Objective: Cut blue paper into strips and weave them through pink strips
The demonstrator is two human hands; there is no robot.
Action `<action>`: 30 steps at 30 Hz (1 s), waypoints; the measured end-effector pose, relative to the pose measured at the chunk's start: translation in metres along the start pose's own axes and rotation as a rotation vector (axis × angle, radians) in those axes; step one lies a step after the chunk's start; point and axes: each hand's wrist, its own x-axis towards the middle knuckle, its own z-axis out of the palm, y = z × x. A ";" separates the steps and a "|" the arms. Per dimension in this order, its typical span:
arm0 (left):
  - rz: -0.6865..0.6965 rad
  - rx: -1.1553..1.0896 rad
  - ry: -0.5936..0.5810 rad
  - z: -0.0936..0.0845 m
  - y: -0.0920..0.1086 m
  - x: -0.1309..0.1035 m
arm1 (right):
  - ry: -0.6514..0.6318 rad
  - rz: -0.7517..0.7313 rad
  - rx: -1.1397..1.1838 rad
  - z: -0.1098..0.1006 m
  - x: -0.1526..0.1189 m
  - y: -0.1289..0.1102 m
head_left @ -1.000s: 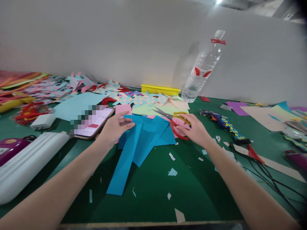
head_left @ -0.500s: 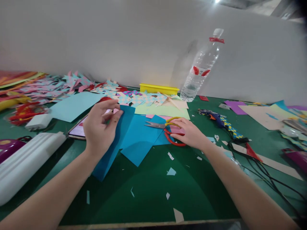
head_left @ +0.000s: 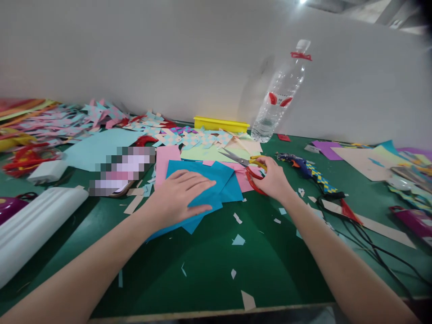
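Note:
My left hand [head_left: 177, 195] lies flat over the blue paper sheets [head_left: 199, 177], fingers stretched out to the right with the thumb apart. Several blue pieces overlap in front of me, covering part of a pink sheet [head_left: 167, 155]. My right hand [head_left: 273, 177] grips the scissors [head_left: 251, 168] by their red and yellow handles. Their blades point left and away from me, slightly parted, above the pink and pale green paper [head_left: 207, 154]. No paper shows between the blades.
A phone [head_left: 126, 171] and a white plastic bar [head_left: 40, 225] lie at left. Behind stand a yellow tray [head_left: 221, 124] and a water bottle [head_left: 278, 99]. Paper scraps [head_left: 238, 240] dot the green table. Black cables [head_left: 371, 243] and a woven strip [head_left: 320, 177] are at right.
My left hand has come down and to the right, laying the raised blue sheet onto the other blue pieces. The scissors in my right hand have moved right and away from the blue paper.

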 end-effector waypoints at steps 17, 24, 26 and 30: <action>-0.051 -0.053 -0.166 0.014 -0.012 -0.004 | -0.387 -0.349 -0.063 -0.041 -0.005 0.012; -0.087 -0.011 -0.161 0.020 -0.012 -0.002 | -0.508 -0.367 0.026 -0.039 -0.007 0.008; -0.089 -0.005 -0.179 0.023 -0.012 -0.002 | -0.528 -0.363 0.032 -0.038 -0.008 0.006; -0.090 -0.007 -0.186 0.027 -0.013 -0.003 | -0.532 -0.344 0.031 -0.038 -0.008 0.003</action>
